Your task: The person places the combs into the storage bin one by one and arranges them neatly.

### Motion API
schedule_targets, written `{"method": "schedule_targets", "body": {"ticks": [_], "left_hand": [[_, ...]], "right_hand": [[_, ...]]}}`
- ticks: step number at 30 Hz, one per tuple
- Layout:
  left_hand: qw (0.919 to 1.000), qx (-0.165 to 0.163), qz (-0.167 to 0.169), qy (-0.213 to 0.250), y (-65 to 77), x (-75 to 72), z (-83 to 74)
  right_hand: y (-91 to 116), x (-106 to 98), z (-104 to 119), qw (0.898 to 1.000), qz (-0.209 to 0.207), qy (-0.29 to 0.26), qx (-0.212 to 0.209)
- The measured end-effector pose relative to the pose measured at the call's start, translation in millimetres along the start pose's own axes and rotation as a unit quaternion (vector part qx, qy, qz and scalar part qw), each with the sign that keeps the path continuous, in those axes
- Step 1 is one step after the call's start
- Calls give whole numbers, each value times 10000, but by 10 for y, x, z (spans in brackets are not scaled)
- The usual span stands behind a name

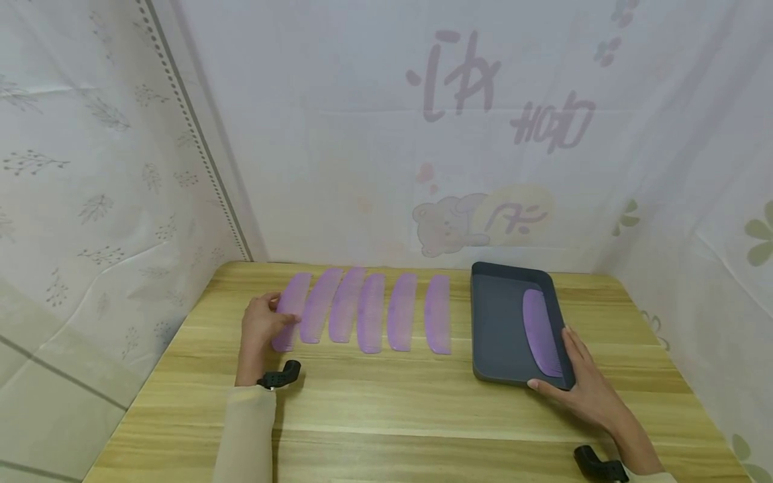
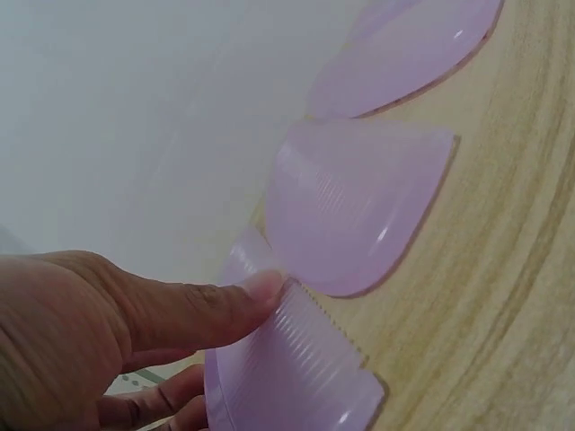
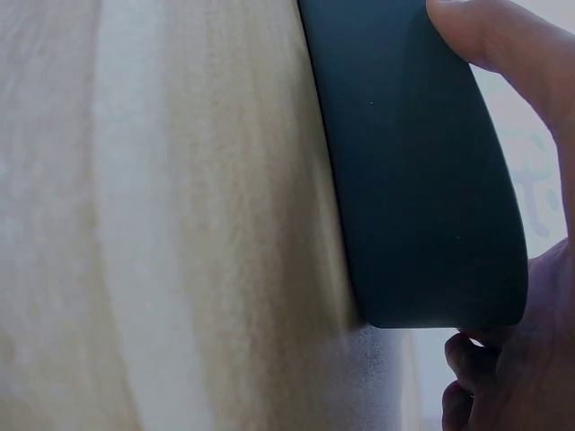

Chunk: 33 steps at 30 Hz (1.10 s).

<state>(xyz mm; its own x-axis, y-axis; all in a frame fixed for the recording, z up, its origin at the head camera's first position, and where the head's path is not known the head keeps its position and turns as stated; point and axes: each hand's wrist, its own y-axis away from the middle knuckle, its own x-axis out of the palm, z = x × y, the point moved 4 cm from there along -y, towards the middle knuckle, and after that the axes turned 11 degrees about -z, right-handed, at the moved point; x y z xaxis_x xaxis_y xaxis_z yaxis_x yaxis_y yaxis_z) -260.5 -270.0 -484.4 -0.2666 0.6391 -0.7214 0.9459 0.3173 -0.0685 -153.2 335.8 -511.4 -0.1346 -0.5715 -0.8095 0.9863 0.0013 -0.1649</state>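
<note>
My left hand pinches the leftmost purple comb across its width, the thumb at its toothed edge and the fingers at its curved back. In the left wrist view, that comb lies next to another comb. Several more purple combs, among them the rightmost comb, form a row on the table. My right hand grips the near right corner of a dark grey tray, thumb at the near rim and fingers along the right side. A single purple comb lies inside, near the right wall.
The wooden table ends at the back against a printed curtain. More patterned cloth hangs on the left. Black wrist-camera mounts sit at the left wrist and right wrist.
</note>
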Motion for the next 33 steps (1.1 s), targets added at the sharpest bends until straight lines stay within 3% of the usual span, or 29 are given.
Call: {"method": "schedule_targets", "body": {"ticks": [8,14,20,23,29,33], "left_hand": [[9997,-201,27,166,7,-10,29],[9994,-155,75,300,41,-64,26],[9963,-371,294,713,44,-110,60],[9934,-484,458,930,19,-114,90],[9796,-702,726,1735,20,-126,111],[9740,-760,824,1967,39,-147,93]], "right_hand": [[6,1,9,10000,-19,31,-23],[-2,-4,1,10000,-23,-31,-17],[0,-10,11,10000,-23,-63,-12],[-1,-12,10,10000,-25,-57,-12],[-2,-9,6,10000,-40,-68,-29],[-1,-6,0,10000,-30,-78,-28]]}}
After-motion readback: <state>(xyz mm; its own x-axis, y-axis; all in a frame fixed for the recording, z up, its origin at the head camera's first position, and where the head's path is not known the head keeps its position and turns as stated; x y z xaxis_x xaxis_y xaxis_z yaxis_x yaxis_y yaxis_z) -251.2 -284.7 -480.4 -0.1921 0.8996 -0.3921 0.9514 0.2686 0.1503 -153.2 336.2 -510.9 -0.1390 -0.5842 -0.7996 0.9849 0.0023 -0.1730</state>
